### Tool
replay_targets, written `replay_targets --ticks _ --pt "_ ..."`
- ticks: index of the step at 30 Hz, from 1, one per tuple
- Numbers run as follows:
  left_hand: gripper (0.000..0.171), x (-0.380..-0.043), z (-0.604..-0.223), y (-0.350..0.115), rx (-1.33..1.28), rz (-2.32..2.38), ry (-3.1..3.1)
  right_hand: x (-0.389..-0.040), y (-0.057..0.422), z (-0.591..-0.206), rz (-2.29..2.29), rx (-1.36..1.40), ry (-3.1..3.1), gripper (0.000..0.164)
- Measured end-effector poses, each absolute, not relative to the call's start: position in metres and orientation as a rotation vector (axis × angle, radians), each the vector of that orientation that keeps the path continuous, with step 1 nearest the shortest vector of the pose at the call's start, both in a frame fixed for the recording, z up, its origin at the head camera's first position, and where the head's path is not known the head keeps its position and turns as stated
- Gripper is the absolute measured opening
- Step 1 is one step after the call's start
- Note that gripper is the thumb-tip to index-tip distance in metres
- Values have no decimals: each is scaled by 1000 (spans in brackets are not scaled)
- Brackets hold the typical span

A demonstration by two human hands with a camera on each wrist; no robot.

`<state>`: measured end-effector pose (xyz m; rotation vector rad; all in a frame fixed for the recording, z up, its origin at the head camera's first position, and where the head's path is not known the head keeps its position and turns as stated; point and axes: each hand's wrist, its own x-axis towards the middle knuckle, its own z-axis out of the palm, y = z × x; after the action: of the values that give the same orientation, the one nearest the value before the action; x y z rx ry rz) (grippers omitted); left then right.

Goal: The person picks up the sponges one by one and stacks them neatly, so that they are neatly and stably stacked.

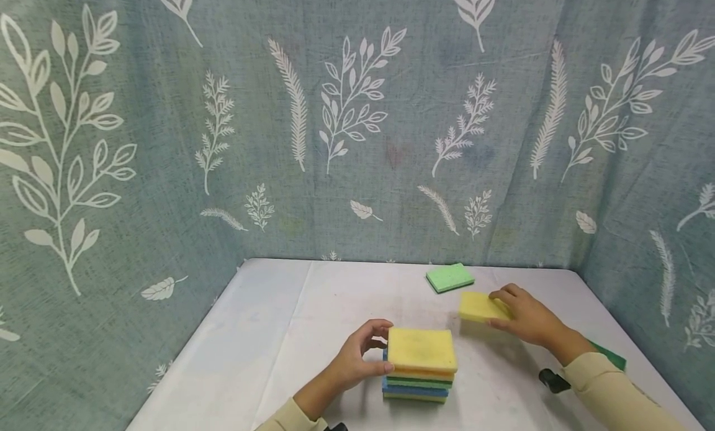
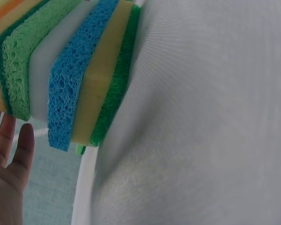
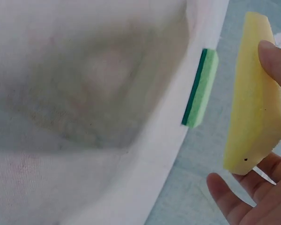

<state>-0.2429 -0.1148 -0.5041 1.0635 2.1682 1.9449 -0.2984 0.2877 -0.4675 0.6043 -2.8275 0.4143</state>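
A stack of several sponges (image 1: 419,390) stands on the table, a yellow sponge (image 1: 422,349) on top. Beside its left side is my left hand (image 1: 354,354), thumb at the front corner and index fingertip near the back corner. Its fingers look fairly straight against the edges in the left wrist view, where green, white and blue layers (image 2: 65,96) show. My right hand (image 1: 525,316) pinches another yellow sponge (image 3: 253,98) between thumb and fingers, lifted above the table to the stack's right. That sponge casts a shadow below.
A light green sponge (image 1: 450,277) with a dark green underside lies near the table's back edge. Partly behind the right forearm lies a dark green piece (image 1: 610,356). The white table (image 1: 268,331) is bordered by leaf-patterned curtain (image 1: 357,139) at the back and sides.
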Motion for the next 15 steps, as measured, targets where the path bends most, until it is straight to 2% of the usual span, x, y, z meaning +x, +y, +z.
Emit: replay_targets --ticks 15 --pt "60 -245 -506 -114 1083 1960 2153 -286 275 -449 482 592 -2765 67"
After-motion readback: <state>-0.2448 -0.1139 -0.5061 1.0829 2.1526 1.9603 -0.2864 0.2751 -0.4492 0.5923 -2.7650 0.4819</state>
